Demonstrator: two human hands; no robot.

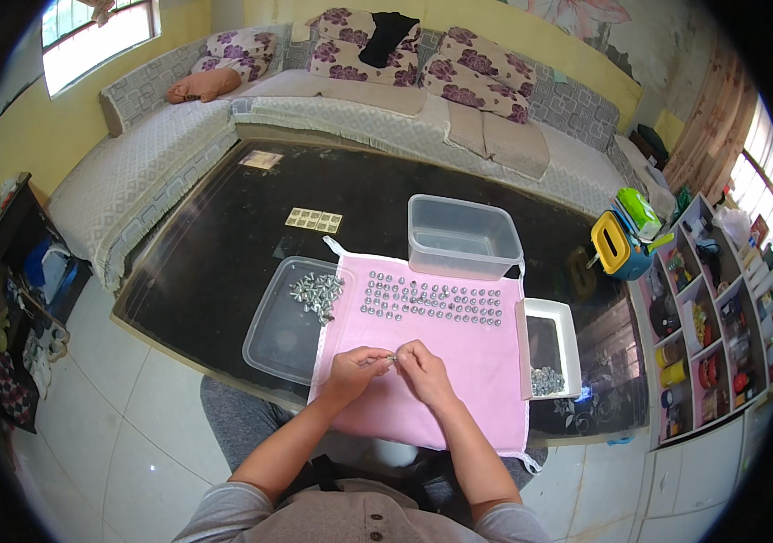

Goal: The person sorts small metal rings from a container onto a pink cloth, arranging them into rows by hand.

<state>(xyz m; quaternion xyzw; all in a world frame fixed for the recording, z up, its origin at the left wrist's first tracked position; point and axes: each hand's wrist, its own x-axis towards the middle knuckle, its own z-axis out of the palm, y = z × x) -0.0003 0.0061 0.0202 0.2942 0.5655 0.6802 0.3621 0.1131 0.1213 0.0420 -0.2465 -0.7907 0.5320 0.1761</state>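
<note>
My left hand (pixel 357 371) and my right hand (pixel 425 375) meet over a pink cloth (pixel 386 407), their fingertips closed on a small metal screw or bolt (pixel 392 358) between them. Beyond my hands, several rows of small metal fasteners (pixel 437 296) stand on the cloth. To the left, a clear plastic lid (pixel 271 339) holds a heap of loose metal screws or bolts (pixel 318 293) and overlaps the cloth's edge. At the right, a shallow white box (pixel 564 339) has a pile of small metal nuts (pixel 547 381) in its near end.
A clear plastic tub (pixel 464 261) stands at the cloth's far edge. The dark glossy tabletop (pixel 203 258) also bears a sheet of printed squares (pixel 314 220) and a blue-yellow tissue holder (pixel 614 248). A sofa (pixel 332 108) runs behind; shelves (pixel 712 319) stand at the right.
</note>
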